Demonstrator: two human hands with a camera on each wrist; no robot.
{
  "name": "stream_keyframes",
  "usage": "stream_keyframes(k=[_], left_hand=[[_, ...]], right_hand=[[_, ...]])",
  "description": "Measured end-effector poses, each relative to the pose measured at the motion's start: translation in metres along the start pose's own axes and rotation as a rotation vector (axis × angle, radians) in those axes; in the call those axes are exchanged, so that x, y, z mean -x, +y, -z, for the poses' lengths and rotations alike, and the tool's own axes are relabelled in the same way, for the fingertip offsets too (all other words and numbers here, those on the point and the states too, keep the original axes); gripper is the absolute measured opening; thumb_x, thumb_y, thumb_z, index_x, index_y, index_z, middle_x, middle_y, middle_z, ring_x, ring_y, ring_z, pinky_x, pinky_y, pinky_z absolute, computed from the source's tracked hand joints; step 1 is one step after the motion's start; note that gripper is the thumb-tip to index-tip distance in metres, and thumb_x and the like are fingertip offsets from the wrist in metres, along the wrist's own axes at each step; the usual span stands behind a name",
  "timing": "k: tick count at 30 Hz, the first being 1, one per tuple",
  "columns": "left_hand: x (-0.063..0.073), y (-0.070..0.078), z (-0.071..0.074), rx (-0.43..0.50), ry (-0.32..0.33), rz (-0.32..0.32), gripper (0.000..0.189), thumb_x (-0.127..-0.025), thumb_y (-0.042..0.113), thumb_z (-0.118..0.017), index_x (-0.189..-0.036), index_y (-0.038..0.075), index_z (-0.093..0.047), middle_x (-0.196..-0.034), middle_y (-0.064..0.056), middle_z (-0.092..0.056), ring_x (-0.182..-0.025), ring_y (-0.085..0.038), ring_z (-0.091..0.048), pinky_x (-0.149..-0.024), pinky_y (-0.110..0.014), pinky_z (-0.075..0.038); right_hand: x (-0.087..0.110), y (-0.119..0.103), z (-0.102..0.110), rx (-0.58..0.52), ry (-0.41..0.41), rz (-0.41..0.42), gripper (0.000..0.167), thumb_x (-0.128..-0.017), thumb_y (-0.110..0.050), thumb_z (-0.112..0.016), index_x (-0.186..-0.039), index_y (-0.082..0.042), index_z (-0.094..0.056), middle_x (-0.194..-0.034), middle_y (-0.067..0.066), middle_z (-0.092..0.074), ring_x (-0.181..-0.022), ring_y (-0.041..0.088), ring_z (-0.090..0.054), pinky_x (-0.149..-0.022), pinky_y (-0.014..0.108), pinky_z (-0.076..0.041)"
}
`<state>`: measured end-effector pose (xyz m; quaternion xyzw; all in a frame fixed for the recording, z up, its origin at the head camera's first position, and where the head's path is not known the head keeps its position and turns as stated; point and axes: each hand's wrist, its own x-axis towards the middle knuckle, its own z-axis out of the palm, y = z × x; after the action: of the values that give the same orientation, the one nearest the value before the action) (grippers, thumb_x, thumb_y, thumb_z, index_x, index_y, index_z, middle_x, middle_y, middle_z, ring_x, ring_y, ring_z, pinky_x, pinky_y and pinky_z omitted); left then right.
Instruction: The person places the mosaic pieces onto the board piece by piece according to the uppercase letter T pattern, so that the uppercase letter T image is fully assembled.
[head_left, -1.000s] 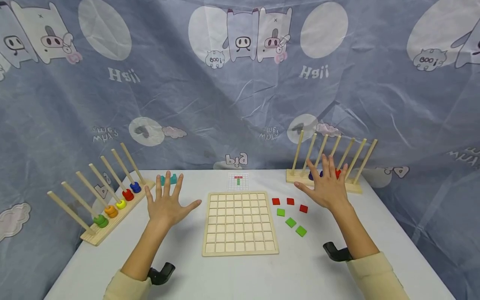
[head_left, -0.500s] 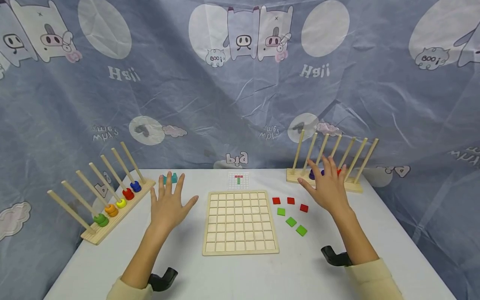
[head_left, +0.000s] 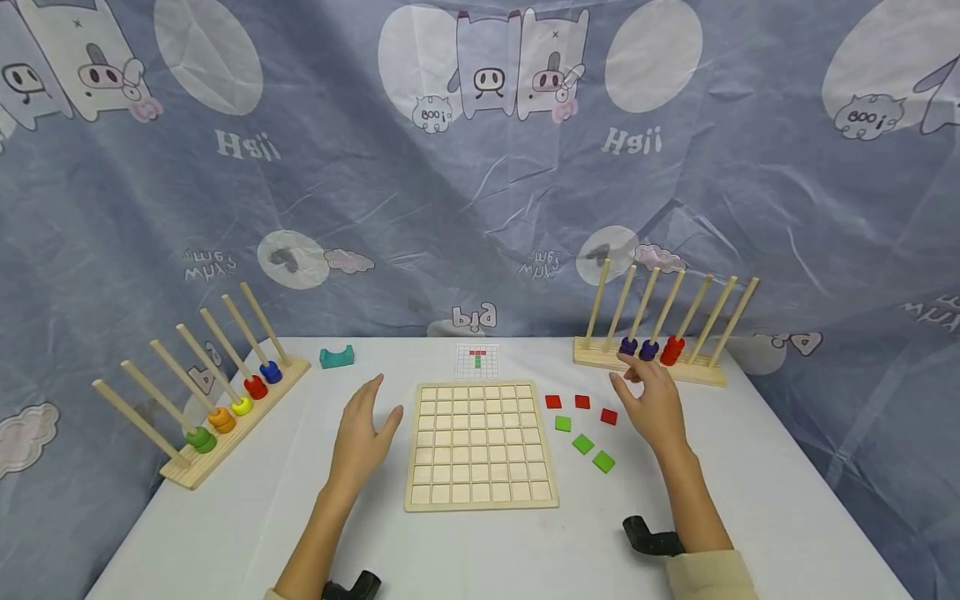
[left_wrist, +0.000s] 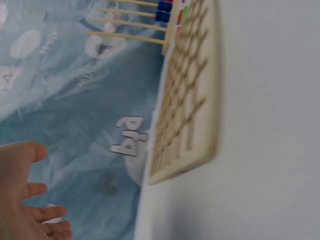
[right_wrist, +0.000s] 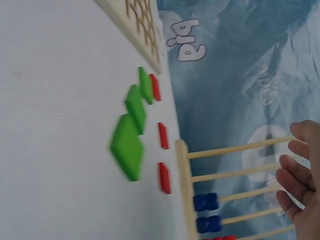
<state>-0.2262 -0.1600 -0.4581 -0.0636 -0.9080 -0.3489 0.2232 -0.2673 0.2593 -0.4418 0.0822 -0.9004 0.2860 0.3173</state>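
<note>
My left hand [head_left: 361, 437] hovers left of the wooden grid board [head_left: 482, 509], its fingers loosely extended and holding nothing. On the other side, my right hand [head_left: 654, 405] hangs above the table with relaxed, slightly bent fingers and nothing between them. Between the board and that hand lie red square tiles [head_left: 582, 402] and green square tiles [head_left: 582, 444]. Behind the board is a small pattern card [head_left: 477, 362] with a red and green T on a grid. The right wrist view shows the green tiles [right_wrist: 126, 147] flat on the table, apart from the hand.
A wooden peg rack [head_left: 247, 408] with coloured beads stands at the left edge. Another peg rack [head_left: 712, 372], with dark blue and red beads, stands at the back right. A teal block [head_left: 337, 357] sits at the back left. A patterned cloth [head_left: 480, 208] hangs behind the table.
Both hands have drawn inward, toward the board, and their spread fingers have relaxed. The teal block and the right rack's beads are now uncovered. Tiles and board have stayed put.
</note>
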Motion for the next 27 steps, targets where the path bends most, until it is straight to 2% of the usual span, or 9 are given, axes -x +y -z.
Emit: stream_keyframes(k=[6, 12, 16, 19, 24, 27], left_hand=[[0.014, -0.021, -0.027, 0.125, -0.080, 0.079, 0.060, -0.093, 0.035, -0.053, -0.143, 0.008, -0.031, -0.142, -0.019, -0.035, -0.129, -0.037, -0.033, -0.102, -0.055, -0.031], [0.024, -0.041, -0.048, 0.184, -0.146, 0.104, 0.059, -0.093, 0.034, -0.053, -0.143, 0.010, -0.032, -0.142, -0.018, -0.035, -0.131, -0.035, -0.032, -0.104, -0.052, -0.029], [0.029, -0.049, -0.056, 0.172, -0.186, 0.100, 0.060, -0.093, 0.034, -0.054, -0.143, 0.009, -0.033, -0.143, -0.018, -0.035, -0.132, -0.035, -0.030, -0.105, -0.052, -0.027], [0.031, -0.051, -0.059, 0.133, -0.210, 0.080, 0.060, -0.092, 0.032, -0.056, -0.143, 0.008, -0.034, -0.143, -0.018, -0.035, -0.132, -0.036, -0.029, -0.105, -0.053, -0.025], [0.034, -0.053, -0.059, 0.045, -0.232, 0.036, 0.062, -0.089, 0.031, -0.061, -0.141, 0.007, -0.037, -0.141, -0.021, -0.036, -0.130, -0.037, -0.032, -0.103, -0.056, -0.026], [0.035, -0.054, -0.058, 0.030, -0.237, 0.031, 0.063, -0.088, 0.031, -0.061, -0.141, 0.007, -0.036, -0.141, -0.021, -0.037, -0.130, -0.037, -0.033, -0.103, -0.057, -0.027]], right_hand=[[0.017, 0.022, -0.016, -0.031, -0.062, -0.130, 0.043, -0.086, -0.022, -0.066, -0.124, -0.006, -0.057, -0.071, 0.004, -0.051, -0.069, 0.023, -0.049, -0.060, 0.034, -0.038], [0.033, 0.041, -0.028, -0.054, -0.137, -0.221, 0.046, -0.086, -0.026, -0.067, -0.125, -0.005, -0.057, -0.062, 0.002, -0.048, -0.053, 0.015, -0.040, -0.047, 0.027, -0.034], [0.042, 0.052, -0.034, -0.051, -0.179, -0.277, 0.048, -0.084, -0.032, -0.069, -0.123, -0.006, -0.058, -0.051, -0.001, -0.042, -0.043, 0.012, -0.034, -0.040, 0.026, -0.029], [0.047, 0.059, -0.038, -0.022, -0.213, -0.287, 0.050, -0.081, -0.035, -0.070, -0.121, -0.006, -0.060, -0.047, -0.002, -0.037, -0.042, 0.011, -0.031, -0.039, 0.026, -0.026], [0.051, 0.063, -0.041, 0.030, -0.282, -0.285, 0.052, -0.078, -0.035, -0.074, -0.119, -0.006, -0.061, -0.049, -0.001, -0.038, -0.044, 0.014, -0.033, -0.041, 0.027, -0.026], [0.052, 0.063, -0.042, 0.049, -0.304, -0.273, 0.051, -0.077, -0.034, -0.074, -0.117, -0.006, -0.062, -0.050, -0.001, -0.039, -0.045, 0.015, -0.034, -0.042, 0.028, -0.025]])
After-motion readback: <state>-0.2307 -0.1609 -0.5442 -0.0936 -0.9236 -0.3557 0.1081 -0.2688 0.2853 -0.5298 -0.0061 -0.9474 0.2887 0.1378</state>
